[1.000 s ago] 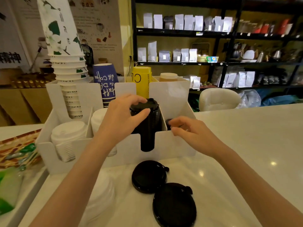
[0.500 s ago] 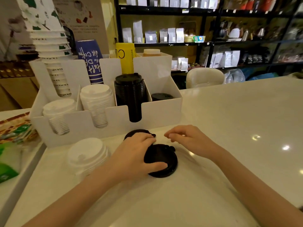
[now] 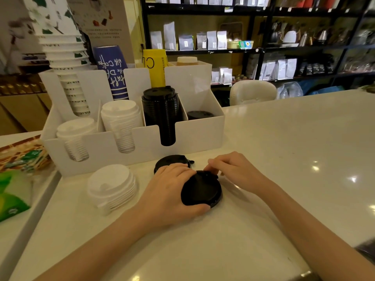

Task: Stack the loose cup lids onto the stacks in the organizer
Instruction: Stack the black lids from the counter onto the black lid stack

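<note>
I see my left hand (image 3: 172,191) down on the white tabletop (image 3: 284,159), its grip wrapped around the near black lid (image 3: 202,191): thumb under the lid's near edge, fingers curled over its far left rim. My right hand (image 3: 233,169) sits just beside it, fingertips pinched together at the lid's far rim near the little tab; I can't quite tell whether they actually grasp the tab or only touch it. A second black lid (image 3: 170,160) lies flat behind, partly hidden under my left fingers, close to the front wall of the white organizer (image 3: 194,136).

In the organizer, the front row holds two stacks of white lids (image 3: 121,118) on the left, then the tall black lid stack (image 3: 160,110), which stands above the wall, then a low black stack (image 3: 199,114) in the rightmost compartment. Paper cups (image 3: 109,72) stand in the back row. A loose pile of white lids (image 3: 111,185) rests on the tabletop left of my left hand, apart from it.
</note>
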Available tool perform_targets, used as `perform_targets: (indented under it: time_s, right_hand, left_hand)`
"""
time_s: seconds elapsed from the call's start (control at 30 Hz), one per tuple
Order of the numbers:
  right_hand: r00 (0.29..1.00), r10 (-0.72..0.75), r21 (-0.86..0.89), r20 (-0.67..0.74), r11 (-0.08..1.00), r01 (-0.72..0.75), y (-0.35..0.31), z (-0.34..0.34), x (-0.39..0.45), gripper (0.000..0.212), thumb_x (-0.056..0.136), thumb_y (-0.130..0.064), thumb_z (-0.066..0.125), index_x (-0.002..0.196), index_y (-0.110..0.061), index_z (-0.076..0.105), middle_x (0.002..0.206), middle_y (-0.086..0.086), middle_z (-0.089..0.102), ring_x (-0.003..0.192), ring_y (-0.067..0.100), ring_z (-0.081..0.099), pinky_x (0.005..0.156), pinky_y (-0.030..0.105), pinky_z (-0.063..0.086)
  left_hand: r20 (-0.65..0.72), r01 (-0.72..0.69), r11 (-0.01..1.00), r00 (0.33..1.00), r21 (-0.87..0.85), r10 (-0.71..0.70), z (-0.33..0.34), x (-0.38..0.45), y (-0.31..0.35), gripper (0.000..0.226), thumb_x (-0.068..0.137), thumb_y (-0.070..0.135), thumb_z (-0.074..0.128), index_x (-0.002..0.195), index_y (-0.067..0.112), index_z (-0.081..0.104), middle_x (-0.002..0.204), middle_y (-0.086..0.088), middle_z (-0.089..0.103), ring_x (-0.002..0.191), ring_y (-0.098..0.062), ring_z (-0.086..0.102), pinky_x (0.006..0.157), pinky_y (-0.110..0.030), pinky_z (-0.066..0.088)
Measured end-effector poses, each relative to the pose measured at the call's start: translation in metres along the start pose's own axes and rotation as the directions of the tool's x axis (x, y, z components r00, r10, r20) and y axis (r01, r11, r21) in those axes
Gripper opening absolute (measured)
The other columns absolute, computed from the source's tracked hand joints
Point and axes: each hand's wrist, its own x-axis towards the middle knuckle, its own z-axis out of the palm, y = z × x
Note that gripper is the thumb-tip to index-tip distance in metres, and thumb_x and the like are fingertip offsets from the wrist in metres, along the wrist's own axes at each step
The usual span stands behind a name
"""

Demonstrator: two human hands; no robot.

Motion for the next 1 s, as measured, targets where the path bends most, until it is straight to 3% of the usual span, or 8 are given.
perform_targets:
  time_s: [0.17,0.27,0.53,0.6,0.7,0.77,0.87,1.0]
  right_hand:
    - [0.996,-0.063,0.047,-0.059,0.997,0.066,-0.007,-0.008,0.003,0.031,0.088,-0.021,0.045,0.075,-0.016,0.073,0.068,-0.004,0.069,0.062,0.001,0.06,0.056,0.004,0.042]
    - [0.99,-0.11,0.027,-0.084,0.993,0.112,-0.017,-0.017,0.009,0.032,0.088,-0.021,0.046,0.073,-0.016,0.073,0.066,-0.004,0.068,0.059,-0.002,0.059,0.056,0.004,0.042]
    - [0.949,-0.259,-0.029,-0.18,0.966,0.258,-0.056,-0.039,0.046,0.033,0.09,-0.02,0.043,0.084,-0.008,0.072,0.073,0.006,0.067,0.07,0.008,0.057,0.059,0.002,0.042]
    - [0.929,-0.302,-0.021,-0.213,0.952,0.304,-0.063,-0.042,0.058,0.033,0.09,-0.02,0.043,0.086,-0.008,0.073,0.076,0.01,0.069,0.071,0.011,0.059,0.063,0.007,0.044]
    - [0.909,-0.342,0.025,-0.236,0.933,0.358,-0.074,-0.044,0.076,0.036,0.09,-0.021,0.043,0.085,0.002,0.07,0.083,0.028,0.066,0.082,0.03,0.059,0.072,0.028,0.052]
    - [0.897,-0.368,0.049,-0.245,0.919,0.39,-0.079,-0.043,0.088,0.038,0.089,-0.023,0.043,0.086,0.007,0.067,0.086,0.033,0.064,0.083,0.031,0.056,0.063,0.021,0.049]
    - [0.872,-0.388,0.078,-0.298,0.901,0.427,-0.089,-0.039,0.105,0.034,0.089,-0.021,0.043,0.085,0.001,0.069,0.087,0.026,0.066,0.079,0.014,0.058,0.061,0.013,0.044]
    - [0.837,-0.391,0.169,-0.382,0.861,0.48,-0.097,-0.035,0.119,0.027,0.089,-0.017,0.044,0.081,-0.025,0.069,0.08,0.004,0.068,0.078,-0.001,0.057,0.067,0.008,0.044]
  left_hand:
    - [-0.044,0.025,0.988,0.999,-0.15,-0.032,-0.011,0.009,0.001,0.081,0.051,0.07,0.056,0.12,0.028,0.05,0.117,0.01,0.057,0.109,-0.008,0.049,0.095,-0.027,0.042]
    - [-0.057,0.049,0.97,0.996,-0.238,-0.064,-0.02,0.017,0.004,0.081,0.048,0.068,0.059,0.117,0.028,0.051,0.109,0.01,0.059,0.1,-0.007,0.053,0.088,-0.029,0.049]
    - [-0.191,0.043,0.949,0.976,-0.312,-0.107,-0.055,0.05,-0.004,0.074,0.058,0.048,0.075,0.123,0.027,0.047,0.108,0.012,0.054,0.102,-0.005,0.05,0.081,-0.01,0.041]
    - [-0.257,0.026,0.944,0.96,-0.328,-0.116,-0.063,0.058,-0.01,0.074,0.054,0.05,0.074,0.12,0.028,0.05,0.105,0.016,0.054,0.101,-0.002,0.051,0.08,-0.005,0.042]
    - [-0.326,0.037,0.933,0.931,-0.358,-0.162,-0.074,0.07,-0.019,0.076,0.053,0.047,0.077,0.122,0.025,0.05,0.107,0.015,0.054,0.101,0.0,0.051,0.079,0.002,0.037]
    - [-0.364,0.04,0.925,0.912,-0.378,-0.188,-0.081,0.078,-0.026,0.074,0.057,0.04,0.079,0.123,0.024,0.05,0.11,0.011,0.055,0.103,-0.002,0.052,0.08,0.002,0.038]
    - [-0.406,0.028,0.9,0.886,-0.434,-0.224,-0.091,0.089,-0.034,0.075,0.054,0.045,0.076,0.122,0.025,0.051,0.111,0.01,0.059,0.106,-0.005,0.054,0.081,-0.002,0.042]
    - [-0.455,-0.007,0.875,0.856,-0.484,-0.245,-0.102,0.102,-0.035,0.083,0.044,0.055,0.07,0.12,0.026,0.053,0.11,0.009,0.062,0.105,-0.003,0.057,0.083,-0.004,0.044]
